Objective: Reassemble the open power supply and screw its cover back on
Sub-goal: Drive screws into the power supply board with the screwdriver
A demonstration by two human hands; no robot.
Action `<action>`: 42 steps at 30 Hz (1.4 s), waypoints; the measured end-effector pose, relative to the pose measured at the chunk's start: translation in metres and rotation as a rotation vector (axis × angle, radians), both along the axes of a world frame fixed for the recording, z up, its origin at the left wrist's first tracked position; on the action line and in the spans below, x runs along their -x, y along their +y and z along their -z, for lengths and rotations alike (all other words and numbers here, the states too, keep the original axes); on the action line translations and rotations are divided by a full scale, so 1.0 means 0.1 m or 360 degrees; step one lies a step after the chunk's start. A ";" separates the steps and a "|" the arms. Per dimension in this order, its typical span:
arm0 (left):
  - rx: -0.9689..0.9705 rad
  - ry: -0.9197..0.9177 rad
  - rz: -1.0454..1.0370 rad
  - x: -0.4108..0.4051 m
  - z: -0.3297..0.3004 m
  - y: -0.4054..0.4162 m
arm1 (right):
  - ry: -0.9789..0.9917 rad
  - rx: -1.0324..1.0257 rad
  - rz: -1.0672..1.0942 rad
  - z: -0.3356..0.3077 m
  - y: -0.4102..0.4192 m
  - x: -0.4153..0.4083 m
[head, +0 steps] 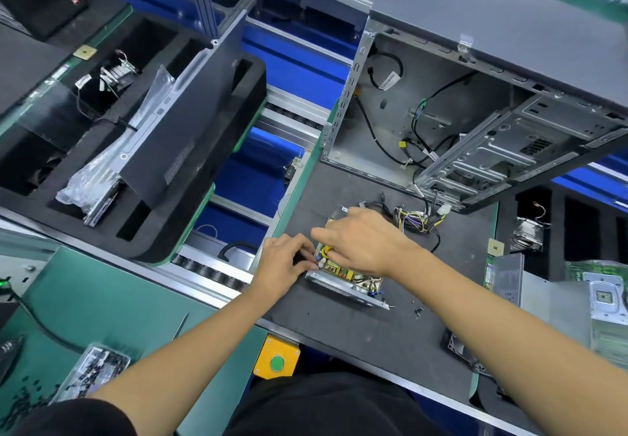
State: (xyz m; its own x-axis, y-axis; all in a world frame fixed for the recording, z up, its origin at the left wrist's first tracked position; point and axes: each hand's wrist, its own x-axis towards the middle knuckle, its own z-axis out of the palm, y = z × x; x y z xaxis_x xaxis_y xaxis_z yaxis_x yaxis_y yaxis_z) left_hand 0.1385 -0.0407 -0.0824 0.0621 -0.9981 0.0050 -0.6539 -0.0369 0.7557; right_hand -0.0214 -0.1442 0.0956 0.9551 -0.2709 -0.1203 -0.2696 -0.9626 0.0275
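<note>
Both forearms reach forward to the open supply (346, 276) at the mat's (373, 340) left edge.

Left hand (282, 265) pinches a small part at the supply's left wall; right hand (367, 242) lies across the board, fingers bent down into it. The supply's long axis runs away from the person, cables (416, 220) at the far end. Loose screws (418, 310) lie just right. The tray (91, 372) at near left holds small dark parts.

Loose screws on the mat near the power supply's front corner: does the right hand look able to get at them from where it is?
Probably yes. The loose screws lie bare on the dark mat, beside the open power supply, with nothing over them. The right hand rests on the supply, so it would have to let go and draw back.
</note>
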 end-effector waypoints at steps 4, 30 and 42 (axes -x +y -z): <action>-0.0003 -0.0053 -0.0046 0.02 -0.01 -0.01 | 0.0160 -0.0064 -0.0032 0.03 0.02 -0.07; -0.0426 -0.0316 0.0200 -0.03 -0.12 -0.13 | 0.0209 -0.0070 -0.0310 -0.05 -0.11 -0.24; -0.0349 -0.0128 0.0315 -0.15 -0.09 -0.14 | 0.0079 -0.0091 -0.0337 0.01 -0.19 -0.20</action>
